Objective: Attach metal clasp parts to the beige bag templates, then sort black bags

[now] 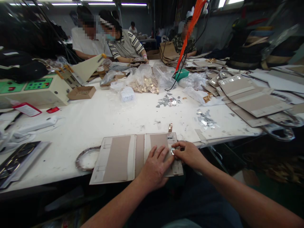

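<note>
right hand (192,155): pinching metal plate (172,151), at its 9 o'clock, nearer | left hand (154,167): spread on panel (118,158), grasping nothing | panel's long axis: 9–3 o'clock

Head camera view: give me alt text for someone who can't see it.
Two bare hands, left and right, work at a small metal plate on a flat beige panel at a cluttered white table, with people seated beyond.

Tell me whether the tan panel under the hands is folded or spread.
Spread: the tan panel lies opened out, with its two wide sections on either side of a narrow middle strip, neither covering the other.
</note>
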Motion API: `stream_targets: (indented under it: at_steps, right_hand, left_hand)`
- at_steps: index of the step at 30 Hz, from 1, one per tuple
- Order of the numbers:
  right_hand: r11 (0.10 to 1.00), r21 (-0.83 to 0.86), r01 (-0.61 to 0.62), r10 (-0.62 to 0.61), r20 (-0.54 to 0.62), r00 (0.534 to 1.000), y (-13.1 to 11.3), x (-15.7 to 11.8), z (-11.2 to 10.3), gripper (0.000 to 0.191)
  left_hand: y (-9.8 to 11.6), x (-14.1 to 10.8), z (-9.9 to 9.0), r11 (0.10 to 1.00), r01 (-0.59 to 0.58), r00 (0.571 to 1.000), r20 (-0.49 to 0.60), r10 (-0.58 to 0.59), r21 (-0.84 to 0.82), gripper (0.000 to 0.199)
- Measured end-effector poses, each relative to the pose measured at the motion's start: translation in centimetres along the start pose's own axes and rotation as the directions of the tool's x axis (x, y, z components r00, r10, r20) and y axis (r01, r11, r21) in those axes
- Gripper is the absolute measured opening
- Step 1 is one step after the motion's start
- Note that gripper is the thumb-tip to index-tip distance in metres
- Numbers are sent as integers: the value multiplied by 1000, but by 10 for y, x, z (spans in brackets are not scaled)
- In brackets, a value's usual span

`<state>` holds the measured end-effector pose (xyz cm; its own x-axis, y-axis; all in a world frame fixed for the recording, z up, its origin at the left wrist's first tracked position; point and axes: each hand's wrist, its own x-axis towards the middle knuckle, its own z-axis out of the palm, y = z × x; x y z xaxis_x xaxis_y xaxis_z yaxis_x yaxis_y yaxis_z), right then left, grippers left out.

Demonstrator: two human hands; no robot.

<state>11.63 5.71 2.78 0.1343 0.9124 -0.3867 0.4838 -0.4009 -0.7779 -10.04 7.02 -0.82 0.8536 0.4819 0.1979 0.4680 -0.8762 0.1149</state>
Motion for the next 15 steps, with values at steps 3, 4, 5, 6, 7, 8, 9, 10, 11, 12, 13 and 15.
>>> stream_targets:
  at_steps: [3, 4, 5, 6, 7, 8, 9, 10, 11, 12, 13, 15]
  right_hand:
    - [991, 112, -75, 70, 48, 996, -4, -1, -1, 33]
    - [988, 129, -82, 76, 52, 996, -4, -2, -2, 33]
    - [985, 147, -86, 78, 54, 995, -5, -2, -2, 32]
    - [982, 168, -91, 82, 60, 995, -5, -1, -2, 32]
    - [978, 185, -97, 86, 68, 994, -6, -1, -2, 32]
    - [976, 193, -101, 88, 73, 993, -6, 0, -2, 31]
    - [976, 194, -102, 88, 77, 993, -6, 0, -1, 30]
    - [976, 193, -100, 87, 79, 993, -5, 0, -1, 29]
    - [977, 188, -96, 84, 74, 994, -5, 1, -1, 29]
    - [979, 183, -94, 82, 68, 994, -5, 1, 0, 28]
    - [979, 184, -91, 80, 64, 995, -5, 1, 0, 28]
    - [974, 205, -94, 80, 77, 994, -4, 1, -1, 28]
  left_hand:
    - [0, 0, 0, 1000, -4, 1000, -4, 4, -11, 76]
    - [-1, -1, 0, 1000, -4, 1000, -5, 4, -14, 76]
    - [-1, -1, 0, 1000, -4, 1000, -5, 3, -16, 76]
    - [-1, -1, 0, 1000, -4, 1000, -7, 4, -19, 75]
    - [-1, -1, 1, 1000, -5, 1000, -10, 5, -22, 74]
    - [-1, -1, 1, 1000, -4, 1000, -13, 4, -23, 73]
    - [-1, -1, 1, 1000, -4, 1000, -15, 3, -23, 73]
    - [-1, -1, 1, 1000, -4, 1000, -14, 4, -21, 73]
    - [-1, -1, 1, 1000, -5, 1000, -14, 5, -20, 74]
    - [-1, -1, 1, 1000, -7, 1000, -13, 7, -20, 75]
    - [-2, 0, 2, 1000, -10, 1000, -10, 10, -20, 75]
    - [-2, 0, 2, 1000, -15, 1000, -9, 14, -24, 78]
